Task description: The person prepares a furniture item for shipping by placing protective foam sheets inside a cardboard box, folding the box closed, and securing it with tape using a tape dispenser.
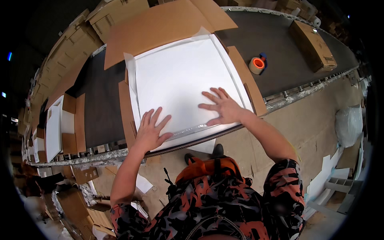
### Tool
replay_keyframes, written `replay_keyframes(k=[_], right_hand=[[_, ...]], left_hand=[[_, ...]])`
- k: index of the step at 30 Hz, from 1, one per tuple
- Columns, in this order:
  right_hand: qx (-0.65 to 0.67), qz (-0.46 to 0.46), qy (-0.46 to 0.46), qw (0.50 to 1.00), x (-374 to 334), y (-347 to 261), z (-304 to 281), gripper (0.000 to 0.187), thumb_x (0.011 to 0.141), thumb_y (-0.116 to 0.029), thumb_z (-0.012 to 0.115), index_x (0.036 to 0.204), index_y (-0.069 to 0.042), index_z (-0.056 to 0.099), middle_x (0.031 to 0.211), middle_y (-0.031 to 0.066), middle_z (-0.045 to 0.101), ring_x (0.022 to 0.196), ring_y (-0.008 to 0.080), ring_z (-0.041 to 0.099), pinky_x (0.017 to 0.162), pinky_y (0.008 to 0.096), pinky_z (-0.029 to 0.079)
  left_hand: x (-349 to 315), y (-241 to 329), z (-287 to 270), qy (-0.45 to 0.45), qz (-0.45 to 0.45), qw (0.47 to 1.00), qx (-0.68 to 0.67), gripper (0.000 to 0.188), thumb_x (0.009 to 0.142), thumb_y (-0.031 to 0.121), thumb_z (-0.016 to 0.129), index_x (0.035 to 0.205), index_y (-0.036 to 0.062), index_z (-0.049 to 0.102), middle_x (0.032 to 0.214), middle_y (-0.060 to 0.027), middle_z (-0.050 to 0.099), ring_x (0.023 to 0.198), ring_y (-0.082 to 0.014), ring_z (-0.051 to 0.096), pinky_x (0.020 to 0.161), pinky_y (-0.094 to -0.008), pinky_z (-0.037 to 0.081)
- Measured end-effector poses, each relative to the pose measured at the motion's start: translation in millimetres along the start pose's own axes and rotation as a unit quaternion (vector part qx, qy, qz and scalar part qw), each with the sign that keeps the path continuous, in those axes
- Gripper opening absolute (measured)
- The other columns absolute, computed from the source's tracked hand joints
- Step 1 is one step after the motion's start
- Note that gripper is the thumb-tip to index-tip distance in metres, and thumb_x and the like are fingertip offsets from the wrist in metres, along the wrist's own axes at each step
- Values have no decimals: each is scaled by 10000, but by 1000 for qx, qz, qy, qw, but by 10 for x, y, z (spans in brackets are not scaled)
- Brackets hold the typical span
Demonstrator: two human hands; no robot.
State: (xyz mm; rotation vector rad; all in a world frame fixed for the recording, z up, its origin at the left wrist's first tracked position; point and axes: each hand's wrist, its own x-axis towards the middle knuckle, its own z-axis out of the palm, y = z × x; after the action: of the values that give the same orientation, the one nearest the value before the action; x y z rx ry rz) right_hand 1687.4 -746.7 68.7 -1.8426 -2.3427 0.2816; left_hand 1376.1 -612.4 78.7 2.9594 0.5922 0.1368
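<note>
In front of me an open cardboard box (168, 25) lies on a dark conveyor belt, its far flap raised and side flaps folded out. A flat white panel (176, 76) fills it, with clear plastic wrap (190, 130) showing along the near edge and at the far corners. My left hand (151, 130) rests on the panel's near left part, fingers spread. Fingers also apart, my right hand (222, 107) presses flat on the near right part. Neither hand holds anything. What lies beneath the panel is hidden.
Right of the box, a tape dispenser (258, 64) with a tape roll stands on the conveyor belt (276, 32). Farther right lies a closed brown carton (314, 46). Leftward, another open box (80, 124) holds white panels. Stacked cartons (68, 52) line the far left; wrapped plastic (349, 126) stands at right.
</note>
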Motion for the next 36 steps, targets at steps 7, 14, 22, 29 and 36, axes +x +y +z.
replay_keyframes(k=[7,14,22,29,36], right_hand=[[43,11,-12,999,-193,-55,60,664,731,-673,590,1315,-372,494,1511,52,232,1394,353,152,1138,527,104],[77,34,-15,996,-105,-54,-96,656,694,-532,702,1286,-298,543,1490,97,264,1370,401,167,1117,543,142],[40,85,108,990,-650,-803,-204,828,786,-653,539,1367,-77,414,1468,199,273,1319,438,266,1087,549,196],[-32,125,45,991,-482,-801,-62,957,740,-770,453,1414,-102,332,1466,221,263,1315,440,272,1078,564,191],[-31,130,36,990,-273,-542,113,982,733,-773,466,1422,-95,293,1454,220,260,1303,419,280,1086,564,158]], left_hand=[[-98,223,4,-78,-25,997,5,595,874,470,537,1371,159,437,1491,-194,197,1345,-421,188,1114,-528,138],[17,150,-3,-101,-27,994,20,621,902,512,453,1407,159,370,1497,-199,170,1365,-410,141,1127,-512,83],[-279,543,-241,-18,3,1000,-24,829,778,581,608,1347,14,400,1454,-250,235,1323,-458,221,1086,-545,216],[-284,483,-23,-42,6,999,7,776,716,585,651,1226,15,521,1343,-204,413,1190,-386,418,1007,-536,308],[-176,310,279,83,75,993,26,714,633,642,702,1049,89,526,1202,-124,402,1109,-308,359,892,-537,296]])
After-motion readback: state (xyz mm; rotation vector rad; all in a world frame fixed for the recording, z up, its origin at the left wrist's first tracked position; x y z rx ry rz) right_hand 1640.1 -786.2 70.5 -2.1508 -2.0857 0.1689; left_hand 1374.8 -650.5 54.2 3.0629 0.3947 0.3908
